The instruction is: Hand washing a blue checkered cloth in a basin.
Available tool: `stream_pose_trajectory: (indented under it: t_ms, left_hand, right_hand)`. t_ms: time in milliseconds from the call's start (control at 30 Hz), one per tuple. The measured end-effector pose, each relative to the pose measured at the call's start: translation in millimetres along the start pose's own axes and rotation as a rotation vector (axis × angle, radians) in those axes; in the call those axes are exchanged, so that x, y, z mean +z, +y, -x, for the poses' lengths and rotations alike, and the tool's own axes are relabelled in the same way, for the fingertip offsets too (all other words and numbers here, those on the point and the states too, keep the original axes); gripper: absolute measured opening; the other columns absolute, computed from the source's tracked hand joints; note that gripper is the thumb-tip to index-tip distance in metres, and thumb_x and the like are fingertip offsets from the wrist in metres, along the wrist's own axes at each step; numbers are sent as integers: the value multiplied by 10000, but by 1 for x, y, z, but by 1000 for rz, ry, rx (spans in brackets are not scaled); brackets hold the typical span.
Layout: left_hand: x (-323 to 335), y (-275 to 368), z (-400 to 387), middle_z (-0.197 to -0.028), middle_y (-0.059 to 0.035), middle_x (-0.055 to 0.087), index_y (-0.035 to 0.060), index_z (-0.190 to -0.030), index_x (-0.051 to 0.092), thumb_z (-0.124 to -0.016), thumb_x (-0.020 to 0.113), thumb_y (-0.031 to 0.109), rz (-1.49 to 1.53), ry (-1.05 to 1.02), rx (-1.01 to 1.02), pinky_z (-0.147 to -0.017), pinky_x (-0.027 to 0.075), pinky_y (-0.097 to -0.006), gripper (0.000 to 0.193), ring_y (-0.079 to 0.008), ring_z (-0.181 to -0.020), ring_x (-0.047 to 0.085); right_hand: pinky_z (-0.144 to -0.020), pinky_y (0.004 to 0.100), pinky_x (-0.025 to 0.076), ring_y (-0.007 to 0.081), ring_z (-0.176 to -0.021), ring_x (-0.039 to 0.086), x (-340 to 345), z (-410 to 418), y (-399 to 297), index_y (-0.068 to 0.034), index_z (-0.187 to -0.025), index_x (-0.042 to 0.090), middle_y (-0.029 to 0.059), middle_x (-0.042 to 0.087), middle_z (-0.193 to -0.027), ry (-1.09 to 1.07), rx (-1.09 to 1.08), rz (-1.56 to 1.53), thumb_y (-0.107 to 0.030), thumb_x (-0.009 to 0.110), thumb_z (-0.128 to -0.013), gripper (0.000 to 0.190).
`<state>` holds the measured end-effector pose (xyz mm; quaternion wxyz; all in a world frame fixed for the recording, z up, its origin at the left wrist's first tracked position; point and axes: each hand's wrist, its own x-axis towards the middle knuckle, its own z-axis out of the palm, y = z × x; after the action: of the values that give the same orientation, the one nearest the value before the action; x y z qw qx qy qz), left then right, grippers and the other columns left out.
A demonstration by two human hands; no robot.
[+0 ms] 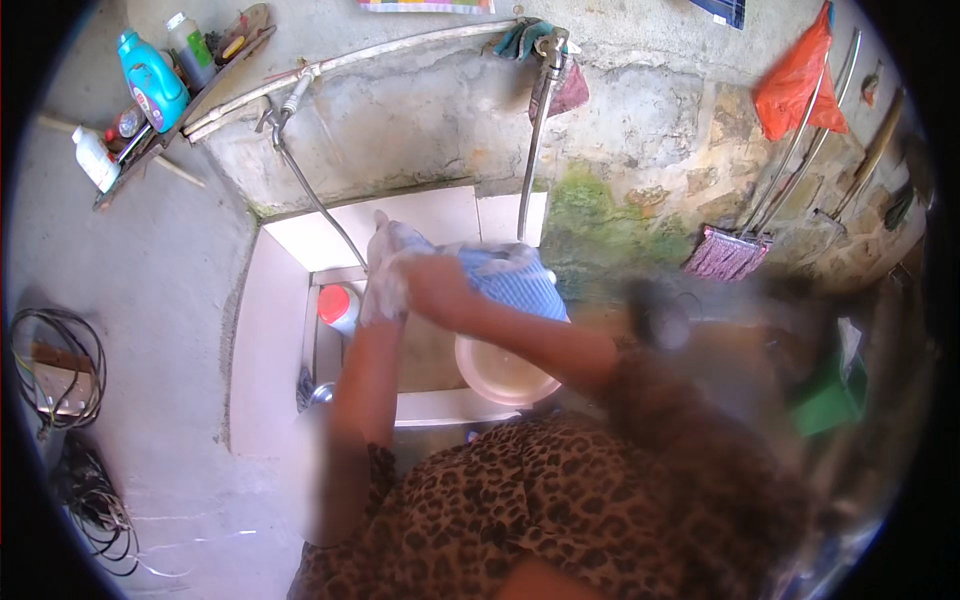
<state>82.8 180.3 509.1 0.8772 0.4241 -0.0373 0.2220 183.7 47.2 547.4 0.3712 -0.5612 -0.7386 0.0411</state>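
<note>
Foam covers my left hand [386, 274], which is raised over the tiled sink [435, 364]. Against its wrist side lies my right hand [435, 289], blurred, with its fingers hidden or unclear. A blue-and-white striped cloth [514, 281] with suds on it stretches to the right from behind the hands, above a pale pink basin [472, 371] that holds cloudy liquid. Part of the cloth seems bunched at my left hand, but the grip of either hand cannot be made out. A container with a red lid [335, 304] stands left of my left forearm.
A metal tap [276, 131] with a thin pipe and another tap [553, 56] are on the wall. Bottles, including a blue detergent bottle [154, 86], stand on a corner shelf. A pink brush head [726, 255] and a green dustpan [829, 405] are at the right. Coiled cables [94, 375] hang left.
</note>
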Motion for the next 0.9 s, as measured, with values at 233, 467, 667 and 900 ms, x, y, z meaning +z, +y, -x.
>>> stream_pose_trajectory:
  t_ms: [233, 467, 667, 900]
  left_hand:
    - [45, -40, -18, -778, -67, 612, 102, -875, 579, -983, 396, 362, 51, 951, 149, -622, 504, -310, 336, -175, -674, 594]
    - [28, -59, -2, -963, -51, 611, 56, -1083, 541, -961, 467, 316, -224, 494, 375, -736, 540, -309, 296, -152, -835, 624]
    - [32, -46, -1, -875, -31, 578, 59, -1039, 537, -956, 459, 346, -52, 736, 200, -696, 515, -293, 310, -156, -764, 595]
    - [91, -47, -30, -1011, -120, 617, 24, -1116, 550, -943, 470, 245, -6, 573, 180, -741, 549, -330, 292, -210, -872, 637]
  right_hand:
    - [-588, 459, 484, 357, -656, 627, -10, -25, 31, -59, -788, 628, 179, 634, -690, 215, 117, -39, -221, 542, -798, 184]
    - [-634, 440, 489, 322, -708, 629, -15, -49, 57, -45, -845, 625, 167, 640, -739, 135, 300, 43, -159, 571, -744, 161]
    - [-617, 459, 487, 356, -688, 620, 7, -9, 13, -58, -867, 638, 181, 639, -764, 193, 37, -76, -178, 578, -762, 171]
    - [-585, 474, 480, 367, -665, 620, -5, -43, 101, -67, -827, 624, 176, 629, -699, 201, 429, -104, -241, 567, -809, 184]
